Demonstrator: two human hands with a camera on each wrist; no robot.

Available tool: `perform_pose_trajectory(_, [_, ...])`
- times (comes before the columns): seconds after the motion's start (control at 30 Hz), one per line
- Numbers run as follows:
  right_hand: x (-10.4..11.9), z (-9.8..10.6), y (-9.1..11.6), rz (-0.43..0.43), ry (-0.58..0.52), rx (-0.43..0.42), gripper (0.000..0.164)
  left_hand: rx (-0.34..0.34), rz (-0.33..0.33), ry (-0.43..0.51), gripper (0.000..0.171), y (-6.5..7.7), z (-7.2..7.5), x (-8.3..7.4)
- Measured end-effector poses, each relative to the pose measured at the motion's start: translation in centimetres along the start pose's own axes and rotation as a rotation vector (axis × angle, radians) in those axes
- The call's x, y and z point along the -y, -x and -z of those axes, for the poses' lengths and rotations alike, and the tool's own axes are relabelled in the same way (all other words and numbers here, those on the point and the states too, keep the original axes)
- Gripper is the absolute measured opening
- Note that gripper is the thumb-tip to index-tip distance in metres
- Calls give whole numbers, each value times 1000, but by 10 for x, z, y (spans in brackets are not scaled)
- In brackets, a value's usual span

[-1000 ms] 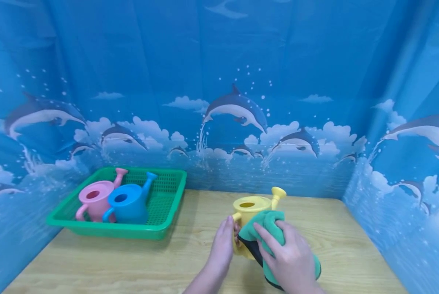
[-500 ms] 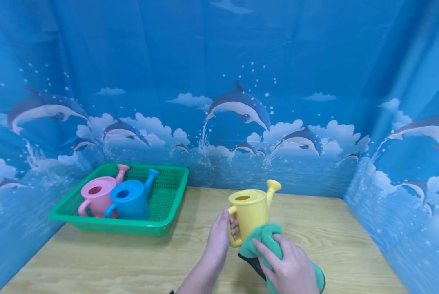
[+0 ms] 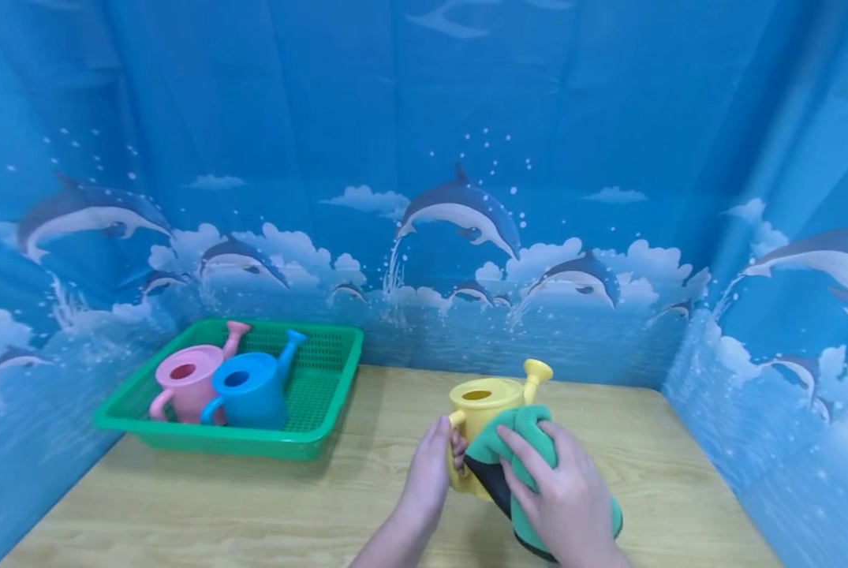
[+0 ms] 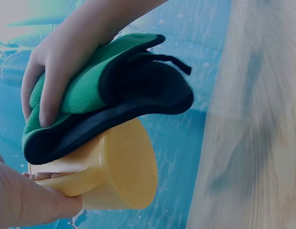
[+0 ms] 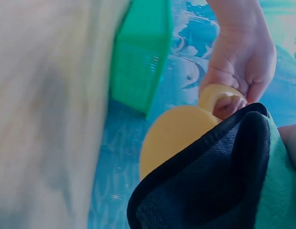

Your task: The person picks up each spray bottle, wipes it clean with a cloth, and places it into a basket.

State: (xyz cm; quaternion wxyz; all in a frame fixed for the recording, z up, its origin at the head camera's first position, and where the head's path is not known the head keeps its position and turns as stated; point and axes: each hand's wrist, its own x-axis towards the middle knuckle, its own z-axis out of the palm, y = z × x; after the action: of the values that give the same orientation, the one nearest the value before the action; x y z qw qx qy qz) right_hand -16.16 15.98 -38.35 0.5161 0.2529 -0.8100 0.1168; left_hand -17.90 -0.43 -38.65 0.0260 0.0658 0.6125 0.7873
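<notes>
While a blue backdrop printed with dolphins and clouds closes off the back and both sides, a pale wood-grain worktop spreads in front of it. On its left stands a green basket with slotted walls. A green cloth, dark on its underside and along its edging, lies bunched against the side of a yellow watering can, which is held just above the worktop, well apart from the basket. Inside the basket are a pink watering can and, beside it, a blue watering can, both spouts pointing away. The right hand has its grip closed over the cloth, fingers bent into the folds. The left hand has its grip wrapped around the yellow can's handle.
</notes>
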Motion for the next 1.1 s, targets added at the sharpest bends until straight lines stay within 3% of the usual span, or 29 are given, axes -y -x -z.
perform_pose_trajectory(0.3, [-2,-1,-10,0,37,-37,41,11,-2,-5,34,2,0,-4])
perform_pose_trajectory(0.67, [1,-1,14,51,3,28,42,-23,5,39,33,-1,7,-9])
perform_pose_trajectory(0.9, [-2,-1,28,83,-7,6,40,-20,-2,33,33,-2,10,-12])
perform_pose_trajectory(1.1, [-6,3,27,37,-73,22,39,4,12,45,32,-1,10,-12])
